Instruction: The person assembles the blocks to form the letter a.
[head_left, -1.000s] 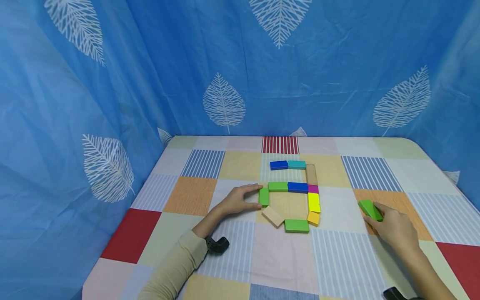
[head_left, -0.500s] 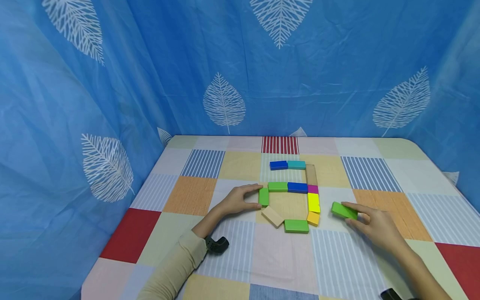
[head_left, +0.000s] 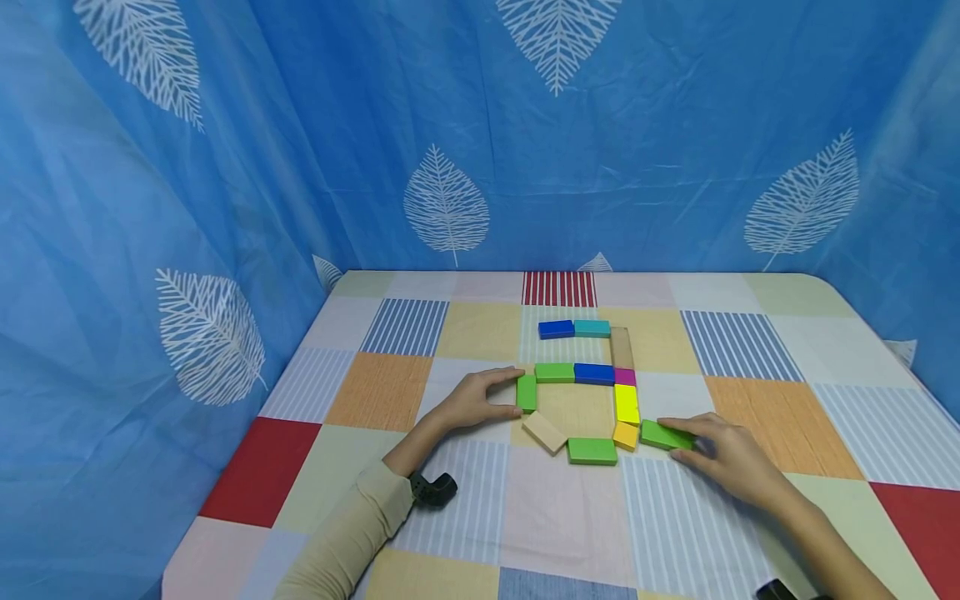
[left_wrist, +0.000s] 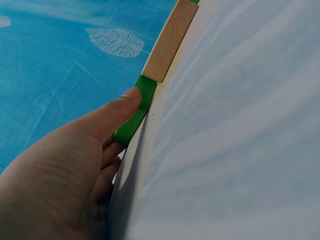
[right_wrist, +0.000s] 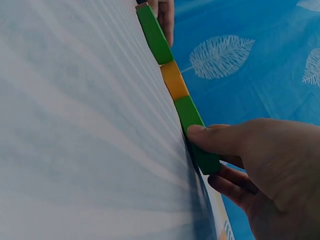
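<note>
Flat coloured wooden blocks lie on the patchwork cloth, several joined in a loop with an arm at the top. My left hand [head_left: 480, 400] holds the green block [head_left: 527, 393] on the loop's left side, thumb on its near end. A plain wooden block [head_left: 545, 432] slants beside it. My right hand [head_left: 731, 457] pinches another green block [head_left: 664, 435] just right of the orange block [head_left: 626, 436]. In the right wrist view the thumb lies on this green block [right_wrist: 192, 117]; its far end looks close to the orange block, and touching cannot be told.
A lower green block [head_left: 592, 452] closes the loop's front. Yellow [head_left: 627, 404], magenta [head_left: 625, 377] and blue [head_left: 594, 373] blocks run along the right and top. Above them stand a wooden block [head_left: 622, 347] and a teal block [head_left: 592, 328]. A blue leaf-patterned curtain [head_left: 645, 167] hangs behind.
My right hand has carried its green block leftward, from the orange cloth patch to beside the orange block. The left hand has stayed where it was.
</note>
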